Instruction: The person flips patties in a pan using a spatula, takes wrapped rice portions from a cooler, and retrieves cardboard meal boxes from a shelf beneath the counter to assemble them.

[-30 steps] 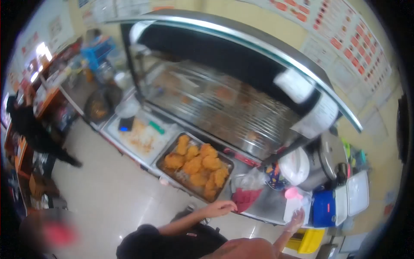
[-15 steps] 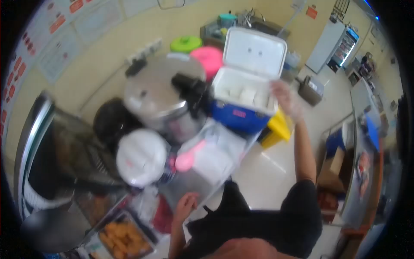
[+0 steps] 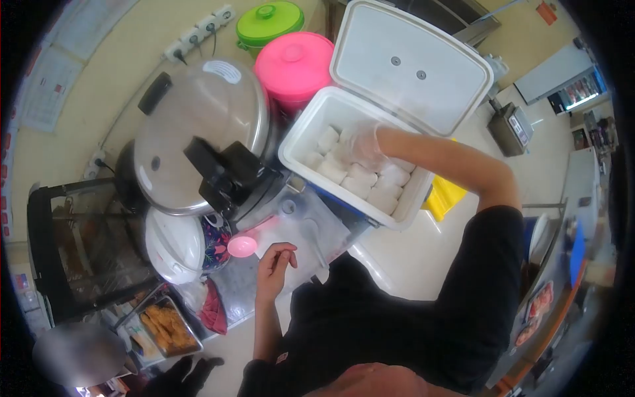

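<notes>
An open blue cooler [image 3: 288, 142] with a white interior holds several white wrapped bundles [image 3: 359, 181]. My right hand [image 3: 370, 147], in a clear plastic glove, reaches inside among them; its fingers are blurred and partly hidden. My left hand [image 3: 276, 261] hovers bare over the counter edge, its fingers curled and nothing visible between them. Beside it a pink scoop [image 3: 243, 246] lies on a clear plastic sheet [image 3: 311, 225].
A large metal cooker [image 3: 205, 126] stands left of the cooler, near pink [image 3: 295, 65] and green [image 3: 270, 25] lidded containers. A white-lidded pot [image 3: 173, 245], red cloth [image 3: 213, 311] and tray of fried pieces [image 3: 167, 327] line the counter. Another person's dark sleeve [image 3: 173, 380] shows lower left.
The view has turned right from the display case to the cooler and come closer. My right hand has moved from beside the cooler to inside it. My left hand remains over the counter edge.
</notes>
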Demonstrator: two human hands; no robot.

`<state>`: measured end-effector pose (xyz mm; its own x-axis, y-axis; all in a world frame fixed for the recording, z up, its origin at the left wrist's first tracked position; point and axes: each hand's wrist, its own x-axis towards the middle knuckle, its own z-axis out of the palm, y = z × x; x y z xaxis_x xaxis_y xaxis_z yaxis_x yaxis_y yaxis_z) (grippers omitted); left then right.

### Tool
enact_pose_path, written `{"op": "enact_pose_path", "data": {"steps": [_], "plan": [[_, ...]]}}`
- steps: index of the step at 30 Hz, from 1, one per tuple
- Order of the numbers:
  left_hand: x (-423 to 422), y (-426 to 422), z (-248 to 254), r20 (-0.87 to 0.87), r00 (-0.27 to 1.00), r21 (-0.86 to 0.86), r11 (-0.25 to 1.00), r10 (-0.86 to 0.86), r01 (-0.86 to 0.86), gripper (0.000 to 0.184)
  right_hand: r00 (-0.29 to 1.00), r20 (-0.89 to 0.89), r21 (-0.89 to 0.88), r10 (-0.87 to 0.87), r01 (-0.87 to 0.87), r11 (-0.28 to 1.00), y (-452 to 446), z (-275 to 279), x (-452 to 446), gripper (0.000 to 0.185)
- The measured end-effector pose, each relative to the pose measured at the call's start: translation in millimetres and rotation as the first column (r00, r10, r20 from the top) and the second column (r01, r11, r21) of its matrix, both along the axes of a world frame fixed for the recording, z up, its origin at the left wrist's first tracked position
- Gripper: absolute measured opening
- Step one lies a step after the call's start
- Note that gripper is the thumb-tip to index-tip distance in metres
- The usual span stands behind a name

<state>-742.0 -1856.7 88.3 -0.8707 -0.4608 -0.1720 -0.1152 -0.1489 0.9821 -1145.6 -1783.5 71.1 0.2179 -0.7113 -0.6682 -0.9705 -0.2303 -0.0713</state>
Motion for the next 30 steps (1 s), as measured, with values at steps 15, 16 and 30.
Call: {"op": "enact_pose_path", "data": {"steps": [15, 16, 30], "plan": [[-86, 36, 27, -0.166, 0.927, 0.766, 0.636, 0.337, -0.094, 0.055, 0.503, 0.795, 0.088, -0.339, 0.458, 0.885, 0, 105, 13, 0.085], [-78, 36, 20, -0.182, 0.929, 0.746, 0.661, 0.323, -0.084, 0.054, 0.595, 0.724, 0.116, -0.350, 0.395, 0.911, 0, 78, 12, 0.088], [-49, 31, 10, -0.035, 0.842, 0.774, 0.547, 0.539, -0.318, 0.042, 0.853, 0.326, -0.049, -0.407, 0.445, 0.894, 13, 23, 63, 0.115]]}}
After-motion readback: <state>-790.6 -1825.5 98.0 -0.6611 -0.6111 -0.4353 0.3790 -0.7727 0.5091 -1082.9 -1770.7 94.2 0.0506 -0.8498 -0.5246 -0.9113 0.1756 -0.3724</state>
